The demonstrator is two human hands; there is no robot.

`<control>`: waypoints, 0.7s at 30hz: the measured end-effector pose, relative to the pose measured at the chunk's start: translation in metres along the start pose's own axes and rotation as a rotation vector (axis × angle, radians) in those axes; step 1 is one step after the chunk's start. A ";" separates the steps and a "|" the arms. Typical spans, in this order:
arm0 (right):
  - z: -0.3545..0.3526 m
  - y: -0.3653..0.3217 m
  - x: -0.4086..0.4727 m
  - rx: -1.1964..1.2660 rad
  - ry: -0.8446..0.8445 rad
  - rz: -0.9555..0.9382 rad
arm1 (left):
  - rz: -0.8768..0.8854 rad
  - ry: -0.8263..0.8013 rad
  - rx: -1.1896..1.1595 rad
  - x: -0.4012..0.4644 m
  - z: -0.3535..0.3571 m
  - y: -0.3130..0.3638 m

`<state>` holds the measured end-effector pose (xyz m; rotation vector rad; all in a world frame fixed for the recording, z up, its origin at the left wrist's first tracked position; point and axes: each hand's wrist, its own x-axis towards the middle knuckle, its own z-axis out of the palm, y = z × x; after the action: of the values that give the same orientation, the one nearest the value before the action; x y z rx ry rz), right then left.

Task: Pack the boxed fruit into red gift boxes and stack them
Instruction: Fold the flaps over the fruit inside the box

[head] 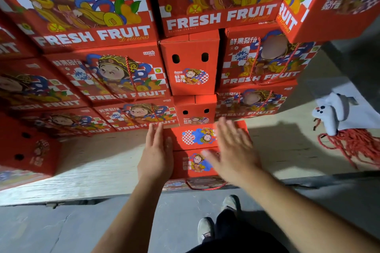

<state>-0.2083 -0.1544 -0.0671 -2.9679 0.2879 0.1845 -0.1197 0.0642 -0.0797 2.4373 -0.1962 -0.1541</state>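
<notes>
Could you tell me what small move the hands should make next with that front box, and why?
Probably bring the right hand down flat onto the box. The left hand already lies open along its left edge, while the right is blurred above its right side; then both can square it against the stack.

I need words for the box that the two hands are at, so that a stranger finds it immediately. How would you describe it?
Start at the wall of stacked red gift boxes and follow its narrow middle column down to the wooden platform. The lowest box there lies between the left hand and the right hand. Unlike the boxes above, it shows its seamed top, not an end with two holes.
</notes>
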 end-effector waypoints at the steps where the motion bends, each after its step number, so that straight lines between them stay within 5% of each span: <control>1: -0.006 0.022 -0.002 -0.004 -0.018 0.120 | -0.063 0.021 -0.089 0.001 0.001 -0.001; 4: -0.012 0.007 0.002 -0.031 -0.068 0.263 | -0.213 0.020 -0.272 0.006 0.002 -0.003; 9: 0.013 -0.130 0.003 0.028 -0.060 -0.210 | -0.290 -0.124 -0.766 0.006 -0.005 -0.012; 12: 0.003 -0.076 0.000 0.000 0.035 -0.274 | -0.271 -0.220 -0.772 0.003 -0.009 -0.018; 14: -0.007 -0.007 -0.005 0.017 0.055 -0.120 | -0.289 -0.225 -0.768 0.004 -0.008 -0.020; 16: -0.012 0.042 -0.016 0.275 -0.005 0.224 | -0.376 -0.225 -0.768 0.008 -0.011 -0.017; 19: -0.008 0.049 -0.039 1.369 -0.071 0.906 | -0.455 -0.219 -0.443 0.030 -0.018 -0.009; 21: 0.004 0.033 -0.050 1.793 -0.072 1.101 | -0.445 -0.339 -0.031 0.049 -0.024 -0.003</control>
<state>-0.2640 -0.1766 -0.0683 -0.8501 1.1836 0.0517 -0.0674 0.0731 -0.0661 2.3742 0.2043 -0.7613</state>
